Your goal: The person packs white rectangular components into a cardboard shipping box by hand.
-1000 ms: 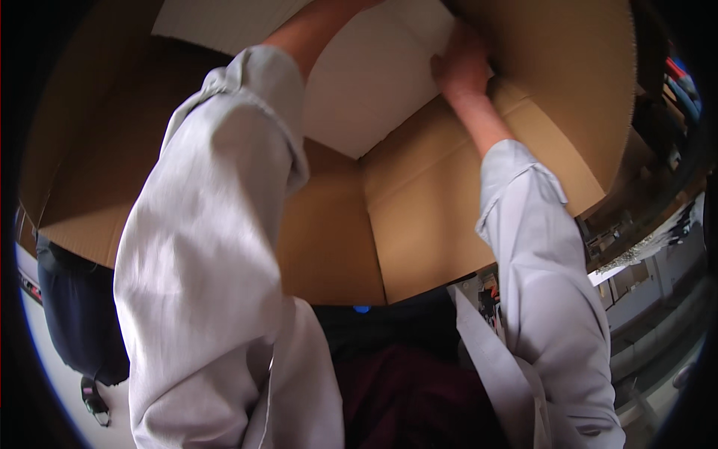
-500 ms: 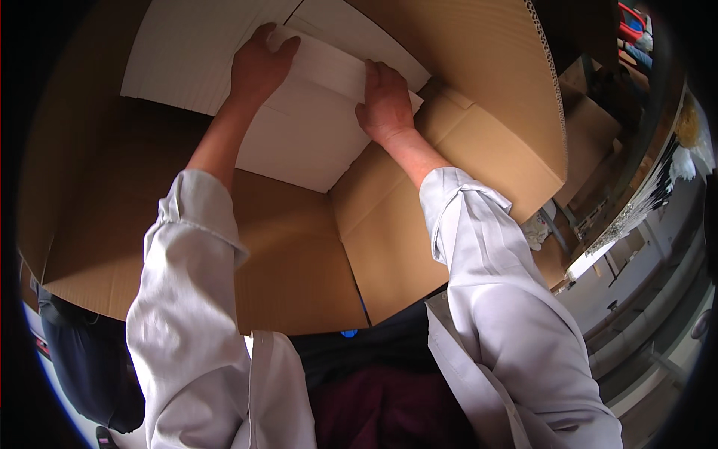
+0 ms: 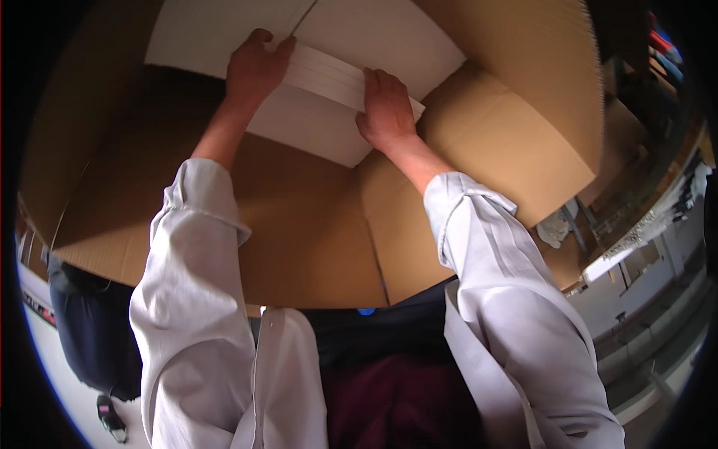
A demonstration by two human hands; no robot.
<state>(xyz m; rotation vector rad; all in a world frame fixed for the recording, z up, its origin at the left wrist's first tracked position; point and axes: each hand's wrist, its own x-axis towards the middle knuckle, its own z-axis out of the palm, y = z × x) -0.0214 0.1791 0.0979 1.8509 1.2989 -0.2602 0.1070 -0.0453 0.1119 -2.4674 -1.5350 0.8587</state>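
Observation:
Both my arms reach down into a large open cardboard box (image 3: 299,217). My left hand (image 3: 256,69) grips the left end of a white layered block (image 3: 327,75), thumb along its near edge. At the block's right end, my right hand (image 3: 387,112) is closed round it, fingers over the top. Fine parallel lines run along the block's side, like stacked flat pieces; I cannot tell its exact kind. White panels (image 3: 381,34) with a seam between them lie beneath and beyond it, inside the box.
Brown box walls rise around my arms, the right one (image 3: 516,127) tall and close to my right forearm. A person in dark trousers (image 3: 93,329) is at the lower left, a dark shoe (image 3: 111,419) on the floor. Cluttered surfaces stand at the right.
The white block has tilted in my hands, so its lined side now shows more. Both hands keep their hold. The whole view has shifted slightly, moving the box toward the right and up.

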